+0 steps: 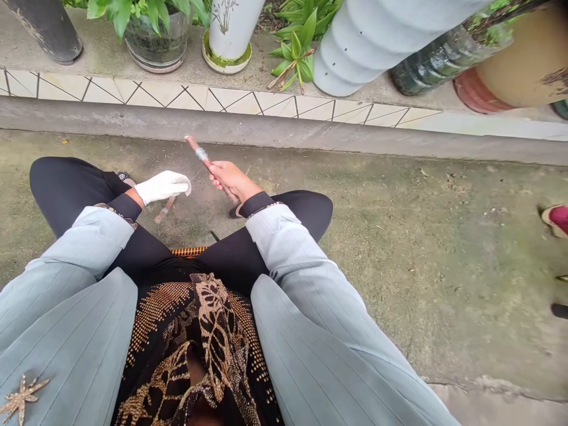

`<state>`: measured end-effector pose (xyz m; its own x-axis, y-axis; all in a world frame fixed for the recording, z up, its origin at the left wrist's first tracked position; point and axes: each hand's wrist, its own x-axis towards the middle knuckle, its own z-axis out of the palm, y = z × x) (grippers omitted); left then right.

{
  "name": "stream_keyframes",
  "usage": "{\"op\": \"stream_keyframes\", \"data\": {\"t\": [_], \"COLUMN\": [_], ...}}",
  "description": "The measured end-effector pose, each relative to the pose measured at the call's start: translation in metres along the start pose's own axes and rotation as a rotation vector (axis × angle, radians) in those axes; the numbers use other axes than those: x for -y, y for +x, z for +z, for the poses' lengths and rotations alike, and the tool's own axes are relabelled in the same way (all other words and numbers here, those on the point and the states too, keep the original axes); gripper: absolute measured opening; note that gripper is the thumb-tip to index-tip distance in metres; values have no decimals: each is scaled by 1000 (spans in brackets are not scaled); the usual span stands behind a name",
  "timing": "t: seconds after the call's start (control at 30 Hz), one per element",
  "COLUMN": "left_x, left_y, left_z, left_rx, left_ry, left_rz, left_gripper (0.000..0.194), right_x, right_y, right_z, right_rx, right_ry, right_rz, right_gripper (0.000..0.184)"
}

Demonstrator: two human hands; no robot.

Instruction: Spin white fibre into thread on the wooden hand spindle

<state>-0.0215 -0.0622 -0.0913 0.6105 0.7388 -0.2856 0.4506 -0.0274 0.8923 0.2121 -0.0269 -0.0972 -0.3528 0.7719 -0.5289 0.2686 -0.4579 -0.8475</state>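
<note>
My right hand [231, 180] is closed round a reddish wooden stick with a silver wire wrap [200, 154], which points up and away to the left. A thin wire runs from the wrap toward my left hand [162, 186]. That hand wears a white glove, and its fingers are pinched together near the wire's end. A second short wooden stick [164, 210] lies on the concrete just below the gloved hand. Both hands hover above the ground between my knees in black trousers.
A concrete step with a tiled edge [248, 103] runs across the far side. On it stand plant pots: a glass pot [157, 38], a white vase [231, 29], a large white pot [368, 47] and a brown pot [519, 65]. A red shoe [557, 219] shows at the right edge.
</note>
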Motion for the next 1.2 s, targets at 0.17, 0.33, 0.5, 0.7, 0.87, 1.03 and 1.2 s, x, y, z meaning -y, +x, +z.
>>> {"op": "stream_keyframes", "data": {"t": [0.17,0.33,0.5,0.7,0.87,1.03,1.2], "left_x": [-13,-13,-3,-11,-14,-3,1], "left_y": [-5,-6,1,-4,-7,-2,0], "left_z": [-4,-3,1,2,-10,-18,-21], "left_rx": [-13,60,-104,92,-49,-97,-171], "left_ry": [200,-52,-271,-127,21,-27,-31], "left_rz": [-18,-40,-8,-36,25,-44,-57], "left_gripper": [25,28,32,32,27,25,25], "right_x": [-4,10,21,4,-5,2,11], "right_y": [-4,-26,-25,1,0,-10,-20], "right_z": [-5,-15,-28,-26,-11,-8,-15], "right_rx": [397,947,312,-171,181,505,555], "right_ry": [-704,-413,63,-581,-1171,-1039,-803], "right_rz": [142,101,-345,-261,-109,-33,82], "right_gripper": [29,50,54,32,31,37,40]}}
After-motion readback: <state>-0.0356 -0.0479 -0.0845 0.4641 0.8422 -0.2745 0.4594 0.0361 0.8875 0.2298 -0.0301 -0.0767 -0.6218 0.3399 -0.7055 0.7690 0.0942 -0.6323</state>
